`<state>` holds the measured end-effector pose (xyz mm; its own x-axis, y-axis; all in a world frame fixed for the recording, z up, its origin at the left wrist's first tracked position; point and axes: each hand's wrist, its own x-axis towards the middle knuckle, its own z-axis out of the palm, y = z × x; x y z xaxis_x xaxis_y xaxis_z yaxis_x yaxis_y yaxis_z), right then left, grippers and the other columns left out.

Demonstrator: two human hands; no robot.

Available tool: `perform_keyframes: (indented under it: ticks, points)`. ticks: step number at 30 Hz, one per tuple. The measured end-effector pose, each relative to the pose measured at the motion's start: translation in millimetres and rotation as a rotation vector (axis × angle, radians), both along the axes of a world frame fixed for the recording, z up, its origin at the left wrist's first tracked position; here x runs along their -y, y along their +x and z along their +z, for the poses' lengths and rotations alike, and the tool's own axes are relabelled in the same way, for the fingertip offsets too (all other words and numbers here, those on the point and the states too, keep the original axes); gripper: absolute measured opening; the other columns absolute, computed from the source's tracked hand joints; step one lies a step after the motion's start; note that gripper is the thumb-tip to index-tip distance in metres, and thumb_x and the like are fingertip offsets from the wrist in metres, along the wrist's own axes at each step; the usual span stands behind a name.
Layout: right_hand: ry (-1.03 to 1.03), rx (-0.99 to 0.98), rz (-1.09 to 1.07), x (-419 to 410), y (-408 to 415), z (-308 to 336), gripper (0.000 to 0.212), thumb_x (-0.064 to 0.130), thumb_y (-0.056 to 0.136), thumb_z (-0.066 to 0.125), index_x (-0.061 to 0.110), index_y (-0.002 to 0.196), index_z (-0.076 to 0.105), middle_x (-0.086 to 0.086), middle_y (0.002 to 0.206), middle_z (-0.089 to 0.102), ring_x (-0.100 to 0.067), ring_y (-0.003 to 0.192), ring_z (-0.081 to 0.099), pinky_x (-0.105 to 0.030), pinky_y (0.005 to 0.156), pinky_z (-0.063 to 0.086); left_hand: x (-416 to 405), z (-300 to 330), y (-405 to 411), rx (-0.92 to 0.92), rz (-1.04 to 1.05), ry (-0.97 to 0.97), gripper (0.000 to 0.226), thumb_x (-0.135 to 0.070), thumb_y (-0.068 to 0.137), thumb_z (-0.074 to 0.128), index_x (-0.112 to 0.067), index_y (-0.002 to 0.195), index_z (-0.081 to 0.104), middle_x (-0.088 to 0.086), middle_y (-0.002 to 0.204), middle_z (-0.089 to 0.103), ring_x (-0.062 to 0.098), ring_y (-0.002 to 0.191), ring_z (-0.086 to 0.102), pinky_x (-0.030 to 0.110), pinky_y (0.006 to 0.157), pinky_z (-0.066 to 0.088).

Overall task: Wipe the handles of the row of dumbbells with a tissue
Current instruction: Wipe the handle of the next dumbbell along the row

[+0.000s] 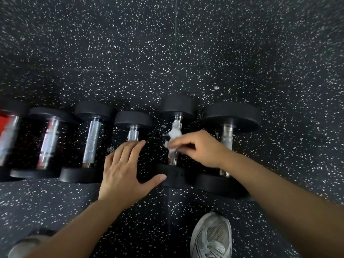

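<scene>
A grey mesh sneaker point(212, 237) was seen at the bottom edge, planted on the black speckled rubber floor point(167, 43); a second shoe point(28, 243) was blurred at the lower left. Two bare forearms were extended up from the bottom corners.

The left hand point(124, 170) was spread flat and open, palm down, nothing gripped — it was laid over the near half of the fourth dumbbell point(134, 127), with the thumb stretched right toward the near head of the fifth dumbbell point(176, 133). Only the far stub of the fourth dumbbell's handle was left visible past the fingertips.

The right hand point(197, 148) was curled, fingers pinched on a crumpled white tissue point(173, 138), which was pressed against the knurled chrome handle of the fifth dumbbell, around its middle. Small white shreds point(164, 132) were scattered on the floor just left of that handle.

Six dumbbells were counted in a row across the floor, handles running near to far, black round heads at each end. The sixth dumbbell point(228, 131), the largest, was partly hidden by the right wrist. The two at the far left point(28, 138) were motion-blurred, with red showing on them. One white scrap point(216, 88) was noted on the floor beyond the row.
</scene>
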<state>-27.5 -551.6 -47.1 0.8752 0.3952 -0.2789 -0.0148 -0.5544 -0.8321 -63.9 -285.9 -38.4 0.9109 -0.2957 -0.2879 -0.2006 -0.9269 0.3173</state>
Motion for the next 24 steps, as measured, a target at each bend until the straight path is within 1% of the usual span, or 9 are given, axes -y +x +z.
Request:
perform_keyframes:
  ticks: [2,4,7,9,12,15,17,20,24]
  points:
    - [-0.039,0.094,-0.091,5,5,-1,0.042,0.012,0.093,0.073,0.030,0.131,0.069,0.010,0.134,0.069,-0.001,0.124,0.061,-0.029,0.111,0.047,5,2,1,0.002,0.008,-0.005,0.115,-0.103,0.073,0.021,-0.028,0.159,0.031,-0.006,0.159,0.040,0.018,0.152,0.028,0.050,0.126,0.022]
    - [-0.117,0.193,-0.083,8,11,-3,0.044,0.015,0.093,0.072,0.029,0.135,0.066,0.009,0.140,0.065,-0.005,0.130,0.058,-0.035,0.113,0.046,14,6,5,0.011,-0.007,0.000,0.118,-0.104,0.071,0.020,-0.027,0.159,0.032,-0.003,0.158,0.040,0.023,0.151,0.030,0.052,0.126,0.022]
    - [-0.308,0.281,0.175,4,18,1,0.041,0.020,0.097,0.067,0.029,0.137,0.063,0.012,0.146,0.059,-0.009,0.133,0.056,-0.035,0.115,0.042,32,10,12,0.005,-0.040,0.036,0.127,-0.109,0.062,0.012,-0.031,0.161,0.024,-0.003,0.162,0.033,0.022,0.153,0.026,0.049,0.130,0.012]
    - [-0.366,0.303,0.265,0,22,2,0.039,0.017,0.097,0.067,0.028,0.135,0.066,0.013,0.142,0.062,-0.014,0.124,0.060,-0.033,0.109,0.044,39,11,15,-0.008,-0.052,0.060,0.132,-0.111,0.057,0.013,-0.032,0.163,0.018,-0.003,0.165,0.027,0.022,0.155,0.021,0.049,0.131,0.007]
    - [-0.295,0.365,0.067,3,24,2,0.037,0.007,0.093,0.068,0.021,0.128,0.071,0.005,0.130,0.071,-0.017,0.114,0.066,-0.032,0.104,0.048,39,8,16,-0.056,-0.027,0.074,0.134,-0.112,0.055,0.021,-0.033,0.163,0.010,-0.002,0.168,0.021,0.023,0.157,0.016,0.050,0.132,0.002]
    - [-0.227,0.418,-0.151,7,21,3,0.037,0.004,0.095,0.066,0.018,0.129,0.071,0.003,0.128,0.073,-0.009,0.111,0.064,-0.030,0.103,0.050,37,7,18,-0.073,-0.028,0.063,0.136,-0.112,0.053,0.021,-0.033,0.163,0.008,-0.002,0.169,0.017,0.023,0.159,0.013,0.051,0.132,0.001]
    - [-0.193,0.409,-0.192,7,19,7,0.038,0.006,0.096,0.065,0.021,0.131,0.069,0.007,0.130,0.071,-0.003,0.114,0.063,-0.028,0.103,0.051,37,7,18,-0.071,-0.029,0.055,0.136,-0.112,0.053,0.020,-0.033,0.163,0.008,-0.003,0.169,0.018,0.023,0.159,0.013,0.051,0.132,0.001]
    - [-0.179,0.385,-0.204,7,16,10,0.037,0.006,0.097,0.062,0.023,0.130,0.068,0.010,0.130,0.068,0.010,0.104,0.060,-0.016,0.096,0.048,36,6,15,-0.063,-0.024,0.042,0.133,-0.110,0.057,0.024,-0.032,0.164,0.012,-0.003,0.168,0.022,0.023,0.158,0.017,0.051,0.132,0.003]
    - [-0.215,0.382,-0.188,8,3,3,0.036,0.003,0.096,0.062,0.020,0.127,0.071,0.005,0.130,0.070,-0.012,0.119,0.064,-0.033,0.103,0.052,36,4,12,-0.043,-0.028,0.035,0.127,-0.108,0.061,0.028,-0.032,0.163,0.015,-0.004,0.166,0.027,0.022,0.157,0.021,0.051,0.132,0.006]
